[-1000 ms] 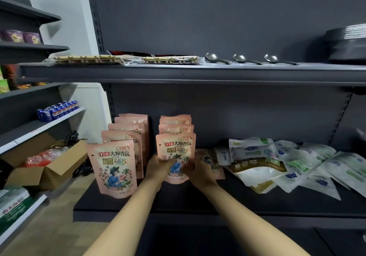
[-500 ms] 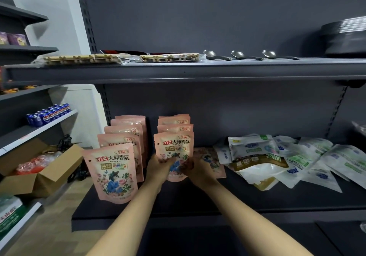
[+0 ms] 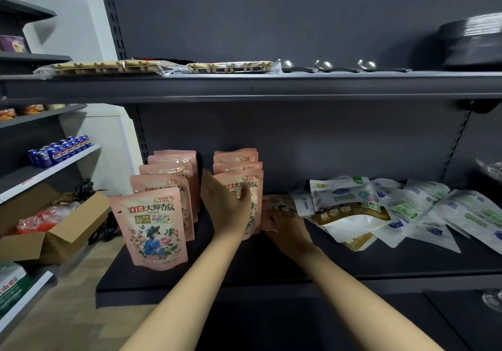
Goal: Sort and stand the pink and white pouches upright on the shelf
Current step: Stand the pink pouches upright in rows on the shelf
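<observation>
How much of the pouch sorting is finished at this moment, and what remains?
Done: two rows of pink pouches stand upright on the shelf. In hand: the left hand steadies the front pouch of the right row, while the right hand rests on a pink pouch lying flat. Left: the white pouches lie in a heap, none standing.

Left hand (image 3: 226,209) raised, fingers straight, pointing up. Right hand (image 3: 286,227) lower, palm down, both forearms extended.
</observation>
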The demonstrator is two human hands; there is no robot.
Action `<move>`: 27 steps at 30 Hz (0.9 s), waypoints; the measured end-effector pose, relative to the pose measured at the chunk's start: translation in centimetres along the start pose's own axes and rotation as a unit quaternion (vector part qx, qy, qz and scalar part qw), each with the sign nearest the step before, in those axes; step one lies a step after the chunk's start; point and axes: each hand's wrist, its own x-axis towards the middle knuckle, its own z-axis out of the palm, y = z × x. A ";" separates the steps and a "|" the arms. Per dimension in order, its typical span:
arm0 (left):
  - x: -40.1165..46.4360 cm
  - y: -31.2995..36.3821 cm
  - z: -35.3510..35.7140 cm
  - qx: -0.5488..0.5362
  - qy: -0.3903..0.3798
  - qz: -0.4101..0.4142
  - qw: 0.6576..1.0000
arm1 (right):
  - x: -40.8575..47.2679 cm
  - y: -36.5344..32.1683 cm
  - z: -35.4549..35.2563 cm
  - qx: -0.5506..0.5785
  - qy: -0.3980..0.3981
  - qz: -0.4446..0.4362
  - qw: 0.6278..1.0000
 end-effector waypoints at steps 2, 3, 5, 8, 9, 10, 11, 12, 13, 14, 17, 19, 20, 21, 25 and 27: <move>-0.1 0.4 0.0 0.034 0.012 0.014 0.999 | -0.5 0.0 -0.5 -0.004 -0.009 -0.009 1.000; 0.0 0.6 0.0 0.051 0.014 0.024 0.998 | -0.7 0.1 -0.7 -0.009 -0.025 -0.009 1.000; 0.3 0.8 0.0 0.085 0.016 0.043 0.995 | -1.1 0.2 -1.2 -0.045 -0.052 -0.021 0.997; 0.7 1.8 -0.4 0.125 0.020 0.083 0.989 | -1.2 0.2 -1.4 -0.073 -0.046 -0.026 0.996; 0.7 2.2 -0.5 0.128 0.023 0.097 0.987 | -0.9 0.4 -1.5 -0.057 -0.032 -0.011 0.998; 0.8 2.4 -0.6 0.126 0.027 0.111 0.985 | -0.5 0.6 -1.5 -0.032 -0.012 0.016 0.999; 0.9 2.7 -0.7 0.123 0.033 0.124 0.984 | -0.1 0.9 -1.7 -0.004 0.015 0.041 0.999; 1.0 2.8 -0.8 0.117 0.037 0.137 0.983 | 0.4 1.0 -2.0 0.018 0.044 0.060 0.997; 0.9 3.0 -0.8 0.110 0.040 0.146 0.982 | 1.0 1.2 -2.2 0.038 0.078 0.072 0.994; 0.9 3.2 -0.9 0.105 0.041 0.153 0.982 | 1.5 1.3 -2.7 0.064 0.110 0.091 0.988; 0.6 3.8 -0.4 0.094 0.023 0.158 0.983 | 2.7 1.9 -4.8 0.189 0.200 0.152 0.949; 0.4 4.6 0.3 0.058 -0.026 0.137 0.989 | 2.5 2.0 -6.4 0.300 0.241 0.164 0.908; 0.2 5.0 0.7 0.036 -0.058 0.109 0.992 | 2.3 2.0 -7.0 0.338 0.262 0.158 0.890; 0.0 5.4 1.3 0.021 -0.097 0.070 0.993 | 1.9 1.9 -7.5 0.358 0.284 0.144 0.878; -0.5 7.3 3.6 -0.132 -0.283 -0.175 0.934 | 0.2 1.6 -8.1 0.364 0.343 0.070 0.863; -0.5 8.5 4.0 -0.228 -0.338 -0.262 0.874 | -0.8 1.8 -8.1 0.350 0.359 0.014 0.865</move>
